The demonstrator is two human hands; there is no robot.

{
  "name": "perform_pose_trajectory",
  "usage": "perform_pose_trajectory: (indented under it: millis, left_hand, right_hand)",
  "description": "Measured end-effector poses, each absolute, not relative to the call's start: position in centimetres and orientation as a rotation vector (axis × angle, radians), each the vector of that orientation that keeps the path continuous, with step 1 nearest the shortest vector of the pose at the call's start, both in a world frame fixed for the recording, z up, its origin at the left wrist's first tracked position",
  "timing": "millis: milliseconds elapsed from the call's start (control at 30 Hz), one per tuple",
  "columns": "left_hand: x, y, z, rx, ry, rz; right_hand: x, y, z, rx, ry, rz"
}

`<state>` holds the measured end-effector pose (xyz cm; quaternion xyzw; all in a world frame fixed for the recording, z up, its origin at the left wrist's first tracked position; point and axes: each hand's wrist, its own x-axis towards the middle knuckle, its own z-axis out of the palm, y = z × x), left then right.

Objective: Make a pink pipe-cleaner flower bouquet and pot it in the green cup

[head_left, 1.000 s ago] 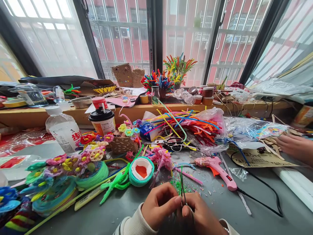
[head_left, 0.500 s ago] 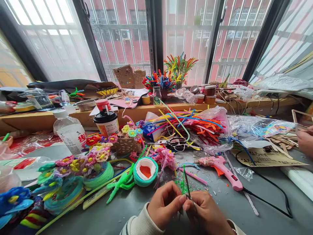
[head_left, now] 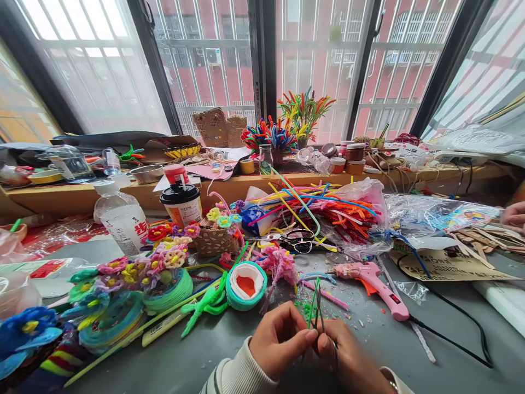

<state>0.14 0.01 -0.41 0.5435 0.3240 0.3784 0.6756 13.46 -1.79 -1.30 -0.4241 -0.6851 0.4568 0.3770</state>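
Observation:
At the front edge of the table, my left hand point(head_left: 279, 342) pinches a thin green pipe cleaner point(head_left: 314, 298) that stands upright between thumb and fingers. My right hand point(head_left: 348, 350) is closed around a pair of small scissors point(head_left: 321, 310), their blades pointing up and slightly apart beside the green stem. Both hands touch at the fingertips; the scissor handles are mostly hidden by my right fingers. Green fluff clippings point(head_left: 302, 307) lie scattered just beyond my hands. A teal ring-shaped pot point(head_left: 231, 300) and a bundle of green pipe cleaners point(head_left: 211, 301) are to the left.
A pink glue gun point(head_left: 379, 282) lies to the right, its black cord point(head_left: 455, 336) curving across the table. Pipe-cleaner flowers point(head_left: 156, 262) crowd the left. Behind are black-handled scissors point(head_left: 301, 241), a pipe-cleaner pile point(head_left: 340, 210), a bottle point(head_left: 123, 219) and a cup point(head_left: 180, 207). Another person's hand point(head_left: 514, 214) shows far right.
The scissor blades have spread apart beside the green pipe cleaner, which now leans slightly right. The other person's hand has drawn back toward the right edge, and its wooden frame is out of view.

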Motion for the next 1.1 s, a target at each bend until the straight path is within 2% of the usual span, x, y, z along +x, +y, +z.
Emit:
perform_pose_trajectory:
  millis: [300, 667, 1100]
  left_hand:
    - [0.3, 0.0, -0.7, 1.260, 0.705, 0.782]
    - [0.6, 0.0, -0.8, 1.311, 0.713, 0.859]
    - [0.4, 0.0, -0.6, 1.407, 0.777, 0.796]
  right_hand:
    - [13.9, -1.7, -2.1, -1.198, -1.712, 1.098]
    - [14.0, -1.4, -2.8, -1.225, -1.719, 1.015]
    - [13.7, -1.9, -1.4, -1.087, -1.757, 1.267]
